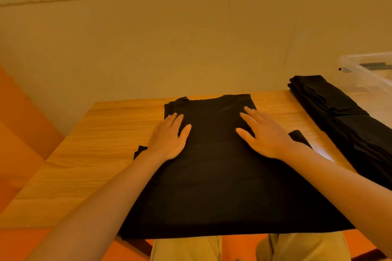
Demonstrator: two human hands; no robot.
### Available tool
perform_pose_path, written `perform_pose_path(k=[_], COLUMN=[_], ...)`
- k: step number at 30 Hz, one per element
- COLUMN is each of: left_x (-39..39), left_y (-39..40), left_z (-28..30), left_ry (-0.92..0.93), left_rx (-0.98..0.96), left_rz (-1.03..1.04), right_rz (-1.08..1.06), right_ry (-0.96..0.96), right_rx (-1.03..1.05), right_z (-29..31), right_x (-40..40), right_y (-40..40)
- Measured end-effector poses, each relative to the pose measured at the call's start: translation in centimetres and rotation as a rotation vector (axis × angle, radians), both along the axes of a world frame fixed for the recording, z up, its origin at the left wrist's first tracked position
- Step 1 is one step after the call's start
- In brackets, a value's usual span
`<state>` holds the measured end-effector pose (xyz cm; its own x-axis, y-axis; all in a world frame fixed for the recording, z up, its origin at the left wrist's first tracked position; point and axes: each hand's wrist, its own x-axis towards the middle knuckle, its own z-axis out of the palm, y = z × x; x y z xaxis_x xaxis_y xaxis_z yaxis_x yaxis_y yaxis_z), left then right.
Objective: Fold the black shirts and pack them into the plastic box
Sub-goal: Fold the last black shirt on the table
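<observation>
We are pressing both hands flat, fingers spread, on the shirt (212,165) lying on the table (95,154): left hand (169,140) at its left edge, right hand (263,133) at its right edge. Its long axis is running away from us; the box (369,74) is sitting far right of the shirt.

My left hand (167,140): palm down, fingers straight and close together, thumb spread toward the middle, lying flat on the left edge of the black shirt (212,176).
My right hand (265,133): palm down, fingers straight and slightly fanned, thumb pointing inward, flat on the shirt's right side.
My forearms: both bare, reaching forward over the shirt's near half, angled inward toward each other.
</observation>
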<state>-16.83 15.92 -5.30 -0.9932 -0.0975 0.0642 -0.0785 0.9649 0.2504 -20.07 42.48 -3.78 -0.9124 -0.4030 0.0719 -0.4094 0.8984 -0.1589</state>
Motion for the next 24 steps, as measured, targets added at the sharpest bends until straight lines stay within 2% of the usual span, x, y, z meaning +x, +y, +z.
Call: perform_pose_path(k=[8,13,20,24], left_x=[-7.7,-9.2,-10.1,-9.8], left_y=[-1.1,-2.2,-2.6,-2.3], left_z=[-0.9,-1.0,-0.7,-0.8], left_ry=[-0.006,-0.063,-0.165,-0.113], left_rx=[-0.039,-0.063,-0.161,-0.138], left_rz=[0.041,0.02,0.08,0.112], right_rz=[-0.09,-0.07,-0.165,-0.191], right_ry=[-0.076,-0.081,-0.117,-0.085], right_rx=[-0.041,0.04,0.134,0.171], right_z=[-1.1,-2.2,-2.2,-1.9], right_x=[-7.8,-9.7,-10.8,-10.5], right_y=[-3.1,-2.6,-1.7,-1.8])
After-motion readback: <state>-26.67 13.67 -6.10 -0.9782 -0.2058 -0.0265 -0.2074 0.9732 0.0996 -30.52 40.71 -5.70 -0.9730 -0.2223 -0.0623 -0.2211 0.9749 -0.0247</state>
